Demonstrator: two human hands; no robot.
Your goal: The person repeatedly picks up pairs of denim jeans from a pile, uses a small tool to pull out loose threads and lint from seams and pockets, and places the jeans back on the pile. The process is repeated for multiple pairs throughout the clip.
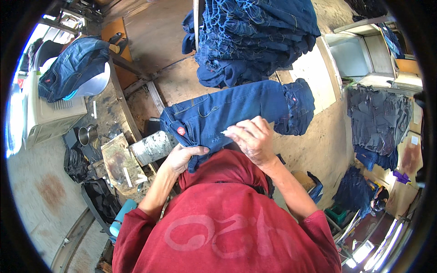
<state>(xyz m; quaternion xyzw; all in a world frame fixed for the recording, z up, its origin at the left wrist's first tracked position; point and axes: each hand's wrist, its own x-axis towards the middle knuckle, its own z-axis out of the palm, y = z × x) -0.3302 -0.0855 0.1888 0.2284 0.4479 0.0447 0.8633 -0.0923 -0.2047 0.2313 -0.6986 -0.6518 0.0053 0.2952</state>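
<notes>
A pair of dark blue jeans (pixel 232 107) is stretched lengthwise in front of me over a cylindrical form (pixel 152 148), whose pale, scuffed end sticks out at the left. The waistband with a red round tag lies at the left; the bunched fabric is at the right. My left hand (pixel 184 157) is closed on the jeans' near edge by the waistband, thumb on top. Just above the denim, my right hand (pixel 252 139) pinches a small white piece (pixel 225 132), which looks like chalk. Faint pale marks show on the denim beside it.
A tall stack of folded jeans (pixel 255 38) stands beyond the form. To the left are a worn bench with a metal cup (pixel 87 135) and white strips, and jeans (pixel 75 68) draped over a basin. Dark grey garments (pixel 380 116) are piled at the right; a blue bottle (pixel 123 217) lies lower left.
</notes>
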